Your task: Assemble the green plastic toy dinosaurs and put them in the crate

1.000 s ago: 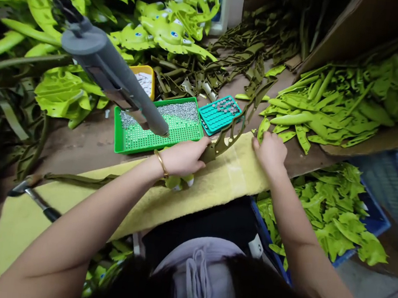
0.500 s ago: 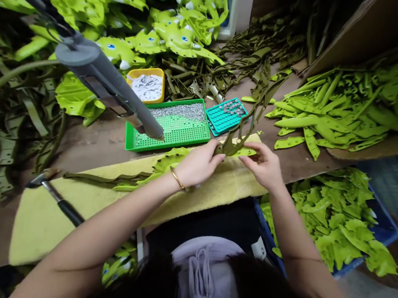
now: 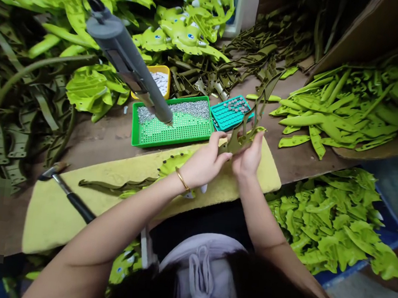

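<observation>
My left hand (image 3: 207,163), with a gold bangle at its wrist, pinches the near end of a long curved olive plastic piece (image 3: 238,142). My right hand (image 3: 249,158) is wrapped under the same piece from the right, its palm turned up and some fingers hidden. By the right fingertips, a small lime-green part (image 3: 260,129) lies against the olive piece. Under my left forearm, a lime-green dinosaur-like body (image 3: 174,161) with dark spots rests on the yellow pad (image 3: 59,222), an olive strip (image 3: 116,188) reaching left from it.
Slanting over the green tray (image 3: 157,135) of small metal pins is a grey power screwdriver-like tool (image 3: 136,73). A teal tray (image 3: 228,119) holds round metal bits. A hammer (image 3: 73,198) lies left. Lime parts fill a cardboard box (image 3: 353,32) and a blue bin (image 3: 394,236).
My right hand has moved left and turned palm up, closing in under the olive piece. My left hand keeps its hold. The whole view has shifted slightly.
</observation>
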A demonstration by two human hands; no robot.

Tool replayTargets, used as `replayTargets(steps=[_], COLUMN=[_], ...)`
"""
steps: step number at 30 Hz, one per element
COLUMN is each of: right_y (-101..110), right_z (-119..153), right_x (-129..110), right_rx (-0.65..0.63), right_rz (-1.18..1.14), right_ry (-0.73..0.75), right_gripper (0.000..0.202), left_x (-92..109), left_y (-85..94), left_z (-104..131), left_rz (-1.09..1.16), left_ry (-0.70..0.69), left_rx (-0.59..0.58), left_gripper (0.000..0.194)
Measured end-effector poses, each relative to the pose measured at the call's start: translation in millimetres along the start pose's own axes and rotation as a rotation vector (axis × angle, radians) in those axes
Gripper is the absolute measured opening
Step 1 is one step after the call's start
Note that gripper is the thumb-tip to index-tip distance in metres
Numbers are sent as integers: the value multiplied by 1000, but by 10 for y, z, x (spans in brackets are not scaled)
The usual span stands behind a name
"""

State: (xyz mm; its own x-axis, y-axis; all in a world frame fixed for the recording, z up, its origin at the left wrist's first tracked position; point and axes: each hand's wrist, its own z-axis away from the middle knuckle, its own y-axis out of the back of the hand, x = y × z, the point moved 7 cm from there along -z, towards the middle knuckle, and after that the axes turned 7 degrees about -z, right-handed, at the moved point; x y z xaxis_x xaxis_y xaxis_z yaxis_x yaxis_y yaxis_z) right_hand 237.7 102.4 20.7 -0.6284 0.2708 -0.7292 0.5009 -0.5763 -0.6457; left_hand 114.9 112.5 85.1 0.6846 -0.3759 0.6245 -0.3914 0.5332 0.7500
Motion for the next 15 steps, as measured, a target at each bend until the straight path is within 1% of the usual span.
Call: replayTargets(steps=[1,3,5,7,10,15], right_y=[-14,-89,-173,-227,-257,-235], right_z=[-45,-93,-74,-21,54,82], right_x=[-16,-39,-64,-79,-67,-66], right_rx=[-15,-120,-230,-287,-316,-316], right_rz=[-6,-6,-29,-75,-139,-187], right_ry=[-50,-185,-301,-382,-460,-496], right_gripper=[45,41,35,31,29,24], left_x=[-15,-32,-46,-77,-122,-180], left_y=[-8,-22,-28,-39,-48,-60], left_z=[11,28,33,28,15,20], left_rz=[1,19,57,97,126,128], left_ry=[2,-30,-76,-94,-106,-123], left_rx=[-7,-10,1,4,-9,-72], left_gripper=[58,64,68,69,68,67])
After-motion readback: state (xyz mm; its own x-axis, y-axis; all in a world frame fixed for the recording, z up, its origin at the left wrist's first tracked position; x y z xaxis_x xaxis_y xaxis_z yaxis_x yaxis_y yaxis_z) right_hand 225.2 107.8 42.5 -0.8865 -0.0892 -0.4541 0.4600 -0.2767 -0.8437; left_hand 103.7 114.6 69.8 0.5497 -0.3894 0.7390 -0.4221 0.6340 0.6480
